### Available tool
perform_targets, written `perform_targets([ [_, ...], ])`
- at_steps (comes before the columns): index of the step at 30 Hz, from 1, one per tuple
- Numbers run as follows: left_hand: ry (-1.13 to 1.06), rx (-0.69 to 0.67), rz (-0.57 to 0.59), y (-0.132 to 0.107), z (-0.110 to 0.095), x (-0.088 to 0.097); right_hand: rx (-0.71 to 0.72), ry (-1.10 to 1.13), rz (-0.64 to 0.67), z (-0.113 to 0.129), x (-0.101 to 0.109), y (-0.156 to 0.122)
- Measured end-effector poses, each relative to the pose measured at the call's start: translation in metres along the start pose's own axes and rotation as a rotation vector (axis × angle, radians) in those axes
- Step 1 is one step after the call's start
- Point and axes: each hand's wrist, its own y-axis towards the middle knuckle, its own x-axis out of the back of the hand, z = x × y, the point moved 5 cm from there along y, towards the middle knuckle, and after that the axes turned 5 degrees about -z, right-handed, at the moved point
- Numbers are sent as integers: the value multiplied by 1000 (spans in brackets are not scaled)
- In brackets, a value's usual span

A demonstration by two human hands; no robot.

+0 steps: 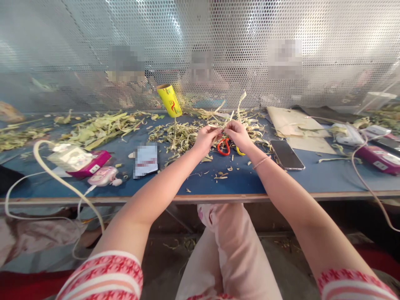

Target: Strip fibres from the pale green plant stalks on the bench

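My left hand (206, 138) and my right hand (238, 134) meet above the blue table (243, 179), both pinching pale dried leaf strips (225, 120) that stick up between the fingers. Under the hands lie scissors with red and yellow handles (223, 147). Behind them spreads a heap of dried strips (181, 134). A yellow roll (169, 100) stands tilted on a stick just left of the hands.
A dark phone (286, 154) lies right of my right hand. A pink box (90, 164), a white cable (56, 179) and a card (146, 160) lie to the left. Green husks (100, 127) lie far left. A perforated metal screen (218, 46) backs the table; people sit behind it.
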Motion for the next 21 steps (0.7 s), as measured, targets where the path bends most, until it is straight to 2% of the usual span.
perform_targets([
  [13, -33, 35, -9, -1, 1, -1, -26, 136, 25, 6, -1, -2],
  [21, -23, 46, -34, 0, 0, 2, -34, 114, 81, 4, 1, -1],
])
